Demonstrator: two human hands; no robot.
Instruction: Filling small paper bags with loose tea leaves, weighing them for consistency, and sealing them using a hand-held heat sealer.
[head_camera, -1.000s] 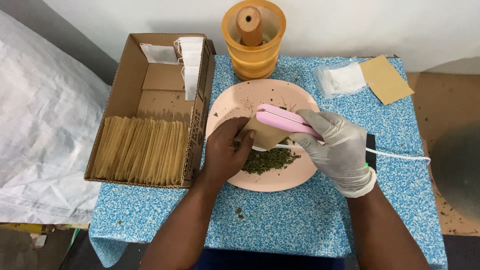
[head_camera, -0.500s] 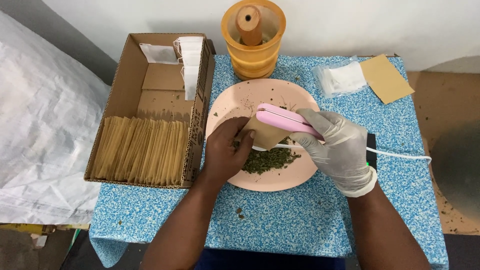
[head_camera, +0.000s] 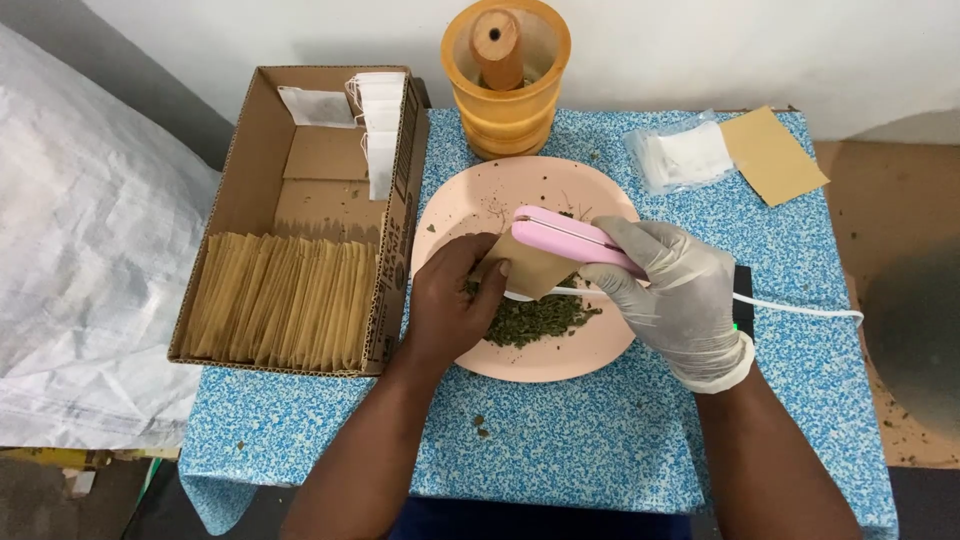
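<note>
One small brown paper sachet (head_camera: 535, 268) sits over the pink plate (head_camera: 470, 205), pinched at its left edge by the bare left hand (head_camera: 450, 310). Its top edge lies in the pink handheld sealer (head_camera: 570, 238), long axis running left-to-right, gripped closed by the gloved right hand (head_camera: 680, 295); sachet lies left of that hand, both hands touching gear. One pile of green dried herb (head_camera: 540, 318) below. One cardboard box (head_camera: 250, 170) left with many brown sachets (head_camera: 280, 300). One wooden mortar (head_camera: 505, 100) behind.
</note>
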